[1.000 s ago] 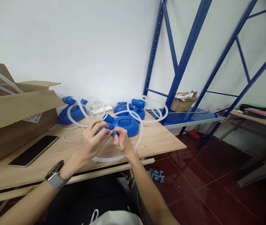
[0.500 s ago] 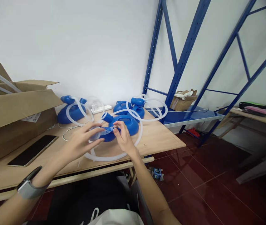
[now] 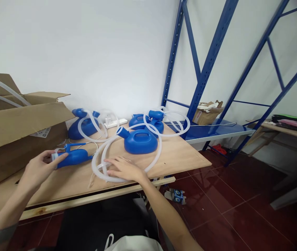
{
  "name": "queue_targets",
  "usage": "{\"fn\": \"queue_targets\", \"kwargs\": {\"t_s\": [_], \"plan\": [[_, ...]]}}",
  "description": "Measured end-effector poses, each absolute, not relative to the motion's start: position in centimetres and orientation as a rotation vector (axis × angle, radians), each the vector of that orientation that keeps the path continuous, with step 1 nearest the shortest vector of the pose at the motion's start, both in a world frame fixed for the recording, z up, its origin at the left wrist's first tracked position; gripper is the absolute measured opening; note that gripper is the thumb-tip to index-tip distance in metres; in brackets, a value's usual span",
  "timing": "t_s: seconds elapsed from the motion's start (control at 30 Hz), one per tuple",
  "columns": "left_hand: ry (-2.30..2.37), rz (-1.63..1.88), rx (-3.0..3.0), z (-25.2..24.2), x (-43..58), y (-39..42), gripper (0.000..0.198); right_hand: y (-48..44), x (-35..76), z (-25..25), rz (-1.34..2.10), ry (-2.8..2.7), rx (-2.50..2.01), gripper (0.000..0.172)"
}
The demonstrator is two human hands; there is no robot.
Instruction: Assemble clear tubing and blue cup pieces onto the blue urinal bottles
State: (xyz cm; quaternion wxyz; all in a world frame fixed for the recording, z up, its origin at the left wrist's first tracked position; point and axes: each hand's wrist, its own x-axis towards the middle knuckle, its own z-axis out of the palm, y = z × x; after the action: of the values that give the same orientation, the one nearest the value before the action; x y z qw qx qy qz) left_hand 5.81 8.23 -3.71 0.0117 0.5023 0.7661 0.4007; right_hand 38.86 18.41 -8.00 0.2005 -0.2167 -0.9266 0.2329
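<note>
blue nozzle (image 3: 75,157) pinched in left fingers (image 3: 59,160); pale hose (image 3: 94,164) at right fingers (image 3: 115,162)

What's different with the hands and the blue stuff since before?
The left hand moved left, carrying the small blue piece. The right hand let go of that piece and moved a little left, to the clear tube. The blue jug and cardboard box stayed put.

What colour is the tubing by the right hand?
The tubing is translucent white; best in head view.
</note>
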Motion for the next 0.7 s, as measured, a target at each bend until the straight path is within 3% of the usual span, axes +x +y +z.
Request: {"fn": "queue_targets", "kwargs": {"t_s": [0.1,0.27,0.37,0.5,0.6,0.7], "plan": [[2.299,1.207,1.488,-4.8,7.0,9.3,0.051,18.8,38.5,-8.1,0.698,-2.536,-0.649,0.042],[2.327,1.257,1.966,-5.7,8.3,11.5,0.048,20.3,37.7,-8.4,0.844,-2.282,-0.708,0.012],[2.266,1.225,2.359,-5.4,10.1,12.4,0.038,20.9,37.4,-8.6,0.947,-2.232,-0.674,0.015],[1.833,0.947,2.697,-5.3,13.1,13.7,0.042,20.9,37.1,-8.6,0.92,-2.414,-0.62,0.039],[1.648,0.622,2.631,-5.4,14.8,14.4,0.053,21.2,36.8,-8.4,0.777,-2.461,-0.662,0.023],[1.589,0.577,2.435,-4.6,15.6,15.1,0.06,21.7,36.5,-7.9,0.778,-2.354,-0.743,0.014]]}}
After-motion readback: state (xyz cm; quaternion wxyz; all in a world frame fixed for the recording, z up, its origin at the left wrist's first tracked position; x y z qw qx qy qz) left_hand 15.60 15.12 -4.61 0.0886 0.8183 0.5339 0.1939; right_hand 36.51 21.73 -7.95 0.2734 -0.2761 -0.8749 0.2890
